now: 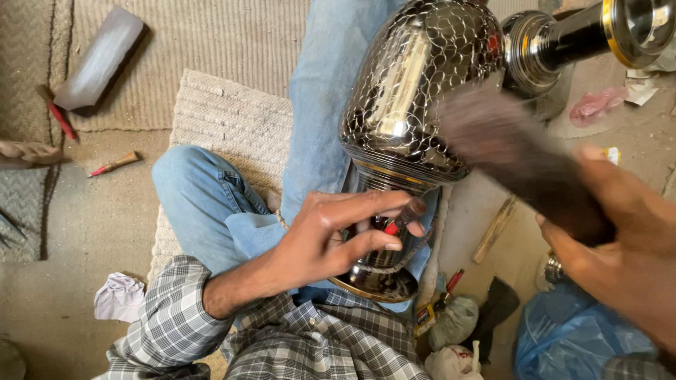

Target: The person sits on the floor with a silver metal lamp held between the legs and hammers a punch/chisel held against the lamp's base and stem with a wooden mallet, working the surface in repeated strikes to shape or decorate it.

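Both hands are busy: our left hand [331, 239] grips the metal vase [408, 112] lying across our lap by its neck, while our right hand [620, 232], closed on a brush [507, 151], sweeps its engraved body; next we judge a turn.

Soft even daylight, glare streaks on the polished metal vase [412, 91], motion-blurred brush [521, 158].

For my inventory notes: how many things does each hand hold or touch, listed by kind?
Shiny metal vase, gripped at its neck by the left hand: 1
Dark blurred tool, held by the right hand: 1
Total: 2
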`<action>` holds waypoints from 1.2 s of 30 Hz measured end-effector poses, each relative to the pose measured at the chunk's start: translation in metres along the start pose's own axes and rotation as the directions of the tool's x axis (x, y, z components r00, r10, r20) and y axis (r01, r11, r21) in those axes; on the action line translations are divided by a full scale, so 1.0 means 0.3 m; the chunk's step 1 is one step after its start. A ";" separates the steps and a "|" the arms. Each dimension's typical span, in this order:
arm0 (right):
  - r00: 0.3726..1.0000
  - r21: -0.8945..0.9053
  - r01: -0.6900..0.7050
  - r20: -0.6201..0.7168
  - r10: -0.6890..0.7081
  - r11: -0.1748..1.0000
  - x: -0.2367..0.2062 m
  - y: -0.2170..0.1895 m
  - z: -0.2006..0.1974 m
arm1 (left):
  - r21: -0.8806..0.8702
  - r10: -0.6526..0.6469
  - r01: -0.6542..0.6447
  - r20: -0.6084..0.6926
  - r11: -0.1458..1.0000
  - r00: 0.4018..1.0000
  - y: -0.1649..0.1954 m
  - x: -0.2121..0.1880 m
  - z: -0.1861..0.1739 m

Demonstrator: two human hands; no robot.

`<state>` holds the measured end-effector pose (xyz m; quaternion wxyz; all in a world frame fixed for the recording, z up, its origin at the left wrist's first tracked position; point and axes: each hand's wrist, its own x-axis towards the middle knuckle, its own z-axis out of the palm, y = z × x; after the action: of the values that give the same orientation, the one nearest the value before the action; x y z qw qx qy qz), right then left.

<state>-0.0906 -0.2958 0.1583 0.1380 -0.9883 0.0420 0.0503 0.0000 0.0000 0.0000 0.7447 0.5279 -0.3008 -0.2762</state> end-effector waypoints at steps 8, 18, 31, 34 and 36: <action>0.989 0.205 -0.148 0.023 0.147 0.968 -0.199 0.143 0.091 | -0.032 0.096 -0.093 0.115 0.995 0.989 0.022 0.019 -0.043; 0.986 0.110 0.163 -0.055 -0.158 0.981 -0.173 0.053 0.159 | 0.005 0.113 -0.122 0.347 0.992 0.931 0.045 0.052 -0.081; 0.993 0.263 0.092 -0.098 -0.068 0.961 -0.210 -0.001 0.172 | 0.056 0.178 -0.241 0.521 0.969 0.835 -0.022 0.071 -0.118; 0.997 0.241 -0.001 -0.074 0.019 0.970 -0.226 0.005 0.191 | 0.066 0.145 -0.213 0.537 0.975 0.831 -0.017 0.081 -0.113; 0.968 -0.139 0.239 -0.037 -0.247 0.961 -0.227 0.015 0.210 | -0.052 0.219 -0.223 0.495 0.973 0.841 -0.004 0.084 -0.100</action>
<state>-0.1640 -0.2780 0.1045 0.0757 -0.9939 -0.0793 0.0089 0.0390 -0.0001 -0.0052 0.6668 0.4033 -0.5424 -0.3139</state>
